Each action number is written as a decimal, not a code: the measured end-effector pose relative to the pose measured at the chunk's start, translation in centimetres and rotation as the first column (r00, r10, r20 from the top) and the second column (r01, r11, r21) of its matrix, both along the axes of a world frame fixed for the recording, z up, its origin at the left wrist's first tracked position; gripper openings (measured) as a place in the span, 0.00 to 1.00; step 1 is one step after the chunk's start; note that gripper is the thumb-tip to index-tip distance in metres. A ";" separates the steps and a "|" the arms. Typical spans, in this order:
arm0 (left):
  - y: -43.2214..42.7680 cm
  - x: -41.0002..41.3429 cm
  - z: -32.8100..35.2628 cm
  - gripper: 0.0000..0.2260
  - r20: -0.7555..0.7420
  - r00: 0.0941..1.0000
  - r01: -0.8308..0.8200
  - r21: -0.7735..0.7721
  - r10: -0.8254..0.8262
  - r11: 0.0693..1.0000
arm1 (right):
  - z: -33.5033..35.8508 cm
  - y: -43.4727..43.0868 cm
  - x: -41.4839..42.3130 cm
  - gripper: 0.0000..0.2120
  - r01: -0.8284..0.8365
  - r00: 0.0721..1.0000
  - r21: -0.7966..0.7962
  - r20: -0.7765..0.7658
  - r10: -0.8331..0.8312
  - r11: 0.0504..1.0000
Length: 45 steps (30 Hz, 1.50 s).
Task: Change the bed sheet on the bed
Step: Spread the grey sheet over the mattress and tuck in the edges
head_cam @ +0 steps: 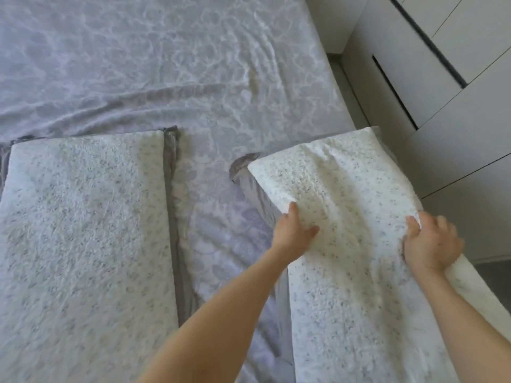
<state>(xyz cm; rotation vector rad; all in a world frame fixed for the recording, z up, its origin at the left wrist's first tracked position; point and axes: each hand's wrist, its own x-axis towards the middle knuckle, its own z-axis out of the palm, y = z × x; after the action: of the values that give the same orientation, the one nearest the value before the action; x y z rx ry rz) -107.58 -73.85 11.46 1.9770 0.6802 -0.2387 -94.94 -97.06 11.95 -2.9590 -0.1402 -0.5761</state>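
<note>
Sheet (166,64) lies spread (wrinkled), and both hands — left (294,233), right (431,244) — clamp the right pillow (345,203), tilted up; next, I'd say, set it level beside the other pillow (83,230).

Head-worn wide-angle camera looking steeply down over a bed.

The single view faces forward and down from above the bed (166,64), close enough that both forearms reach in from the bottom edge. The bed fills most of the frame; white cupboards (456,120) slant along the right side. Edges look slightly curved and blurred.
</note>
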 end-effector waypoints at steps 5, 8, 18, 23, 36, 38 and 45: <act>4.5 -5.6 -3.6 0.26 -0.238 0.971 0.092 0.291 -0.021 0.952 | -2.4 4.5 -1.2 0.18 -0.241 0.921 -0.348 -0.375 0.101 0.906; 9.9 -11.2 -5.3 0.25 -0.317 0.925 -0.058 0.432 0.212 0.900 | -4.1 12.3 -5.6 0.15 -0.516 0.787 -0.126 -0.460 0.411 0.847; 27.1 -29.1 -10.5 0.27 -0.305 0.679 -0.308 0.708 0.668 0.636 | -9.7 37.1 -23.2 0.29 -0.488 0.210 0.508 -0.721 0.660 0.710; 34.7 -33.6 -13.3 0.43 -0.305 0.555 -0.401 0.717 0.774 0.570 | -14.1 44.9 -27.9 0.45 -0.291 0.200 0.429 -0.847 0.493 0.855; 39.8 -34.5 -10.1 0.29 0.109 0.492 -0.745 0.567 0.864 0.352 | -14.0 47.8 -30.2 0.17 -0.236 0.787 0.590 -0.349 0.508 0.772; 37.9 -33.0 -7.2 0.28 0.184 0.507 -0.770 0.535 0.842 0.347 | -11.6 46.2 -29.0 0.13 -0.279 0.853 0.628 -0.185 0.487 0.726; 25.4 -20.5 2.0 0.27 0.288 0.592 -0.796 0.359 0.753 0.488 | -1.0 30.8 -17.8 0.15 -0.341 0.936 0.552 0.123 0.331 0.761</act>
<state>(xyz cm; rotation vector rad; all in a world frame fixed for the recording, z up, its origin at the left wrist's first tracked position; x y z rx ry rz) -128.06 -48.49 13.44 1.8536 1.6195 0.6406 -112.74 -66.28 10.92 -2.2714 -0.4156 -0.4855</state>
